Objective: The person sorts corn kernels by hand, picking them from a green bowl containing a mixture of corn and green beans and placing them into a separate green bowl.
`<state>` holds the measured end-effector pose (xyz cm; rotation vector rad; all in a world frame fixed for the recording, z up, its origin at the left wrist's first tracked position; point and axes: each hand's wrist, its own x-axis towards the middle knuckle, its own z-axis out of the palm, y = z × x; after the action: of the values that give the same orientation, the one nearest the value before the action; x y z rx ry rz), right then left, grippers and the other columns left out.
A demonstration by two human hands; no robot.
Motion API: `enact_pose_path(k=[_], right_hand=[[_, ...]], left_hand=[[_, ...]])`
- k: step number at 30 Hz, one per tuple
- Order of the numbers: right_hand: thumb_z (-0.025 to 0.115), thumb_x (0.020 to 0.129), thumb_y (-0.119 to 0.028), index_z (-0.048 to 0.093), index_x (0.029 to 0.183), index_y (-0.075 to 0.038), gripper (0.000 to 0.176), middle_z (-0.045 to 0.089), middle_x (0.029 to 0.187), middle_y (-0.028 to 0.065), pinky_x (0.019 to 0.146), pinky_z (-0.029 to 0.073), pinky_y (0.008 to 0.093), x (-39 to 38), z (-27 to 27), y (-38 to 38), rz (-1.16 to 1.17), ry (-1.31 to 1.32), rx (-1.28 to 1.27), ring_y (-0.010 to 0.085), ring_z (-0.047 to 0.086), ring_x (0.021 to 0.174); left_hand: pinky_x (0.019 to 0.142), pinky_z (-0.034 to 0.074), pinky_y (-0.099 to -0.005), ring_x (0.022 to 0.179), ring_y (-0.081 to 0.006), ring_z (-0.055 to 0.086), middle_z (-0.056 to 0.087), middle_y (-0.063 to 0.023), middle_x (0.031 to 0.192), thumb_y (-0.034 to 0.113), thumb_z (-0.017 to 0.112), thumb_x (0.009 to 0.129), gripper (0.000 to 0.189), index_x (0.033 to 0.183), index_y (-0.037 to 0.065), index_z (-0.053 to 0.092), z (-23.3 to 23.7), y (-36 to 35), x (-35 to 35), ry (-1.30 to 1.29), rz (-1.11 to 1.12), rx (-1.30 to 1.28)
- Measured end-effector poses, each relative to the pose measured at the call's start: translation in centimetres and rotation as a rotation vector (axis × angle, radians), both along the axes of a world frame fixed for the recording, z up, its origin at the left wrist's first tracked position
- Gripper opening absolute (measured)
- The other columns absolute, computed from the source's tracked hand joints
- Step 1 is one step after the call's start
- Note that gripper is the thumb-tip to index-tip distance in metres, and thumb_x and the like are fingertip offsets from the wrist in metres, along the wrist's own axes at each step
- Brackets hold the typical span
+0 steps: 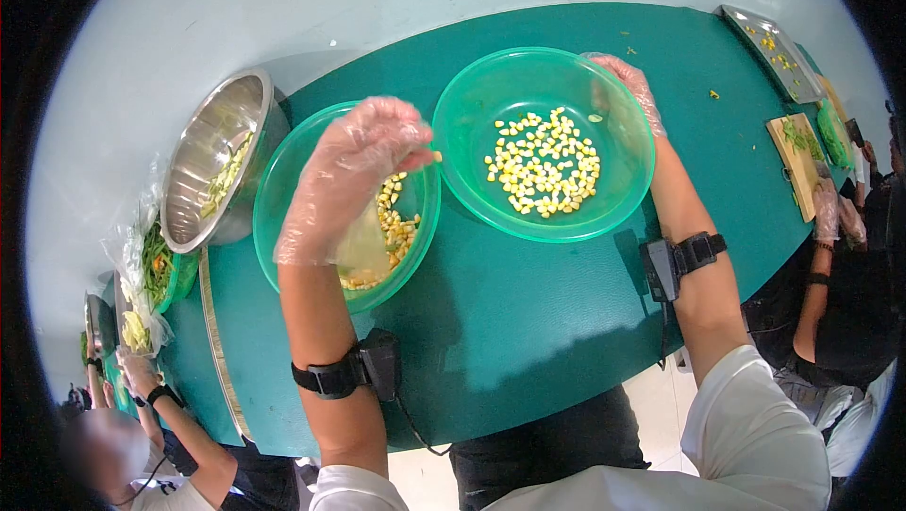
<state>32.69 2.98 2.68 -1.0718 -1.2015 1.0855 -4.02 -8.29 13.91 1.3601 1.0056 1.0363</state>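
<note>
My left hand (pixel 354 171), in a clear plastic glove, hovers over the left green plastic bowl (pixel 274 192) of corn pieces, its fingers pinched together on what looks like a corn kernel. My right hand (pixel 630 86), also gloved, grips the far right rim of the right green plastic bowl (pixel 472 115), which holds a scatter of loose yellow corn kernels (pixel 545 164). Both wrists carry black strapped devices.
A steel bowl (pixel 203 148) with green scraps leans at the left, beside bagged greens (pixel 151 270). A metal tray (pixel 769 49) and a cutting board (pixel 797 157) lie at the right. Other people's hands work at both ends of the green table (pixel 528 322).
</note>
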Motion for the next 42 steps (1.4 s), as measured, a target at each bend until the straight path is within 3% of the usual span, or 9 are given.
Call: enact_pose_path(k=[3,6,9,12,15,18,30,36,42], right_hand=[[0.064,0.106,-0.027,0.074,0.115,-0.004,0.027,0.064,0.081,-0.0041,0.062,0.046,0.0224,0.1,0.1,-0.1,0.011,0.002,0.006,0.0056,0.055,0.069],[0.064,0.106,-0.026,0.074,0.114,-0.003,0.026,0.066,0.085,-0.0028,0.065,0.048,0.0228,0.3,0.0,-0.1,0.036,0.019,0.011,0.0061,0.057,0.072],[0.065,0.106,-0.025,0.074,0.113,-0.003,0.025,0.069,0.091,-0.0014,0.068,0.05,0.0228,0.2,0.1,-0.1,0.035,0.024,0.004,0.0064,0.059,0.076],[0.065,0.106,-0.024,0.075,0.113,-0.003,0.024,0.071,0.097,-0.0005,0.07,0.051,0.0229,0.2,0.1,0.0,0.025,0.022,-0.005,0.0063,0.06,0.079],[0.065,0.105,-0.022,0.075,0.115,-0.005,0.022,0.07,0.097,-0.0035,0.072,0.05,0.0211,0.3,-0.2,0.2,0.04,0.042,-0.018,0.0045,0.06,0.081],[0.065,0.104,-0.02,0.075,0.116,-0.007,0.02,0.069,0.096,-0.0051,0.072,0.05,0.0203,0.2,-0.2,0.3,0.032,0.027,-0.026,0.0035,0.059,0.082],[0.068,0.103,-0.021,0.075,0.112,-0.002,0.022,0.069,0.091,-0.0027,0.067,0.049,0.0218,-0.1,0.4,-0.2,0.026,0.031,-0.029,0.0046,0.057,0.075],[0.068,0.103,-0.023,0.075,0.114,-0.004,0.023,0.067,0.088,-0.004,0.065,0.047,0.0217,0.1,0.2,0.0,0.033,0.021,0.002,0.0046,0.056,0.074],[0.067,0.102,-0.018,0.074,0.117,-0.005,0.022,0.066,0.088,-0.0056,0.067,0.048,0.0206,0.2,0.1,0.1,0.012,-0.014,-0.034,0.004,0.057,0.075]], left_hand=[[0.083,0.054,-0.0276,0.085,-0.0116,0.065,0.068,-0.0008,0.099,0.02,0.067,0.103,0.014,0.109,0.007,0.067,0.2,0.0,0.4,-0.071,0.057,0.003],[0.082,0.054,-0.0285,0.085,-0.0114,0.065,0.068,-0.0006,0.097,0.019,0.066,0.103,0.015,0.108,0.006,0.067,-0.7,0.7,-0.8,0.165,0.049,0.071],[0.079,0.052,-0.0282,0.082,-0.0097,0.062,0.066,-0.0001,0.09,0.016,0.063,0.103,0.015,0.105,0.002,0.068,-1.5,1.4,-1.3,0.611,0.165,0.125],[0.075,0.049,-0.028,0.078,-0.0081,0.057,0.062,0.0008,0.083,0.013,0.062,0.101,0.014,0.103,0.0,0.067,-1.9,1.4,-1.5,0.725,0.119,0.246],[0.063,0.045,-0.0327,0.065,-0.0111,0.049,0.051,-0.0069,0.067,0.014,0.065,0.098,0.018,0.104,-0.002,0.071,-2.1,1.4,-1.0,0.582,0.06,0.278],[0.074,0.049,-0.0283,0.078,-0.008,0.056,0.064,-0.001,0.082,0.008,0.061,0.099,0.017,0.109,0.001,0.072,-1.5,1.0,-0.6,0.688,-0.005,0.232],[0.081,0.051,-0.0298,0.084,-0.0106,0.059,0.067,-0.0027,0.087,0.007,0.065,0.098,0.018,0.111,0.001,0.075,-1.2,0.8,-0.5,0.635,-0.088,0.394],[0.076,0.052,-0.035,0.081,-0.0162,0.064,0.069,-0.0071,0.085,0.009,0.064,0.098,0.015,0.108,0.001,0.071,-1.4,1.4,-1.6,0.711,-0.011,0.322],[0.082,0.054,-0.0437,0.088,-0.0339,0.071,0.073,-0.0211,0.093,0.014,0.064,0.094,0.021,0.109,0.0,0.072,-1.7,0.7,-3.7,1.11,0.103,0.42]])
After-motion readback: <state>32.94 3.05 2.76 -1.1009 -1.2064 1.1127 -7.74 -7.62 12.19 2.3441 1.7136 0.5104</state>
